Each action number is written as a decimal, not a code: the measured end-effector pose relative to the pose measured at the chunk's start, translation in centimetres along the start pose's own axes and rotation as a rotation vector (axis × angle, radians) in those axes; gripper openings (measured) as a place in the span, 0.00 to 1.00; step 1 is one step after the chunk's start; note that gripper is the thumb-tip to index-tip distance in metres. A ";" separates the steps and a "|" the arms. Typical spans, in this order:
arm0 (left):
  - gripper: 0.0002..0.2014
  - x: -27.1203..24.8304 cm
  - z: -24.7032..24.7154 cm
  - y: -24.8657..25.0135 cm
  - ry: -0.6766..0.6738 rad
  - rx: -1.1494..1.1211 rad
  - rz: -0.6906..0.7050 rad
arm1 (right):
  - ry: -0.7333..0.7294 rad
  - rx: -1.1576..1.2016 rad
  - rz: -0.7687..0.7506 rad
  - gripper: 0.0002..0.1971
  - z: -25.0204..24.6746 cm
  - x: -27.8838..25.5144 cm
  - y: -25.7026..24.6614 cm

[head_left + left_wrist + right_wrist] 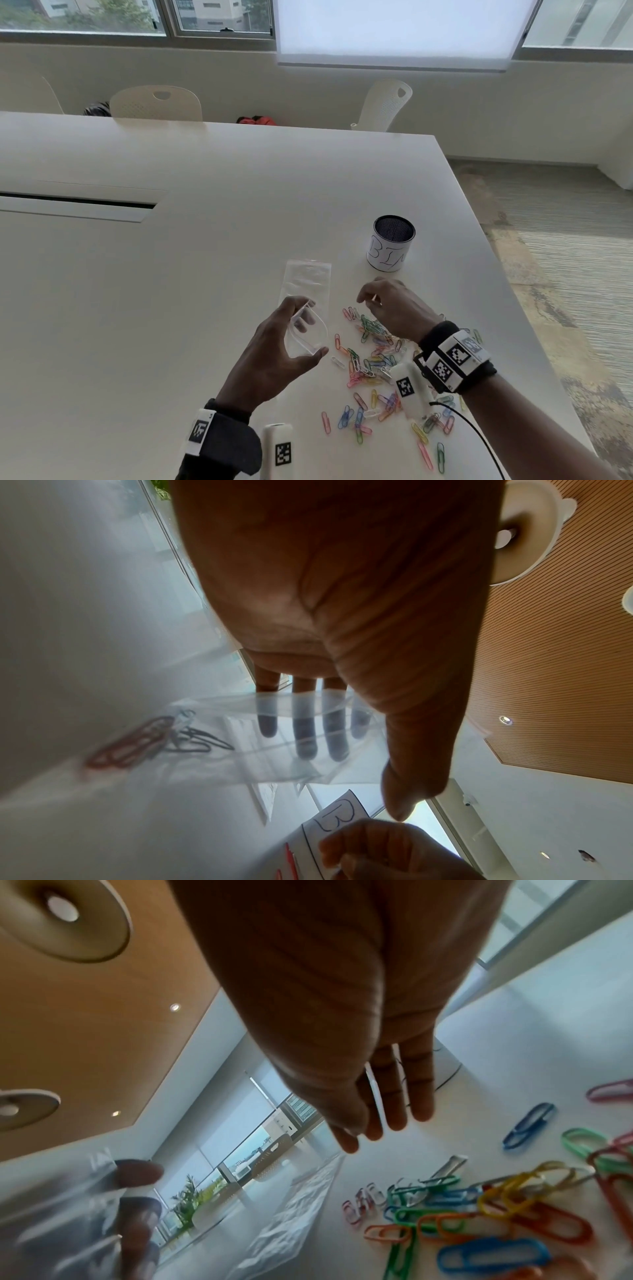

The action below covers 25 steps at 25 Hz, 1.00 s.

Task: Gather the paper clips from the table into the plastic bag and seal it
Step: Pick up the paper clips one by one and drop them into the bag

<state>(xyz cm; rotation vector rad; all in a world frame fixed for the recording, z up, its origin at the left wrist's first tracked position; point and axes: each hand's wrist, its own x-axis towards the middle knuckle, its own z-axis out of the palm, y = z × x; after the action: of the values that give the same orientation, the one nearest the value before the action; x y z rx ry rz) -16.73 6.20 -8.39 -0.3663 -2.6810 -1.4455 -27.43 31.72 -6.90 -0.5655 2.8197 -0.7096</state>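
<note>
A clear plastic bag [306,279] lies lengthwise on the white table [171,308]. My left hand [310,329] lifts its near end and holds the mouth open, fingers [304,723] inside the plastic and thumb outside. Just to its right, my right hand [368,299] hovers over the pile of coloured paper clips [373,359] and pinches one pale clip [376,299] between thumb and finger. Its other fingers [419,1096] are straight. In the left wrist view a few clips [137,742] show blurred beside the bag; I cannot tell whether they are inside it.
A mesh cup with a paper label [392,245] stands beyond the right hand. More clips [428,445] are scattered toward the near right edge of the table. A black cable [479,431] runs from the right wrist. Chairs [156,102] stand at the far side.
</note>
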 end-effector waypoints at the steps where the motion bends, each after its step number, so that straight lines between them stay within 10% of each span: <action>1: 0.32 0.0 0.0 0.0 -0.002 0.004 0.000 | 0.005 0.002 -0.032 0.10 0.0 0.3 -0.3; 10: 0.32 0.1 -0.1 -0.2 0.007 0.007 -0.009 | -0.302 -0.133 -0.199 0.10 -1.3 -0.8 0.6; 14: 0.32 0.2 0.3 -0.3 0.003 0.012 -0.005 | -0.298 -0.302 -0.132 0.29 -1.3 -2.1 1.2; 25: 0.32 0.2 0.6 -0.3 0.002 0.006 0.012 | -0.067 -0.248 -0.157 0.08 1.9 -3.5 0.3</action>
<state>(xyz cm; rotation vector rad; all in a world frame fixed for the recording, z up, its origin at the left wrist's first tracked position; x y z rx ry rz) -16.93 6.58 -8.91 -0.3803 -2.6764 -1.4331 -23.87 32.63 -8.41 -0.8412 2.8421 -0.3579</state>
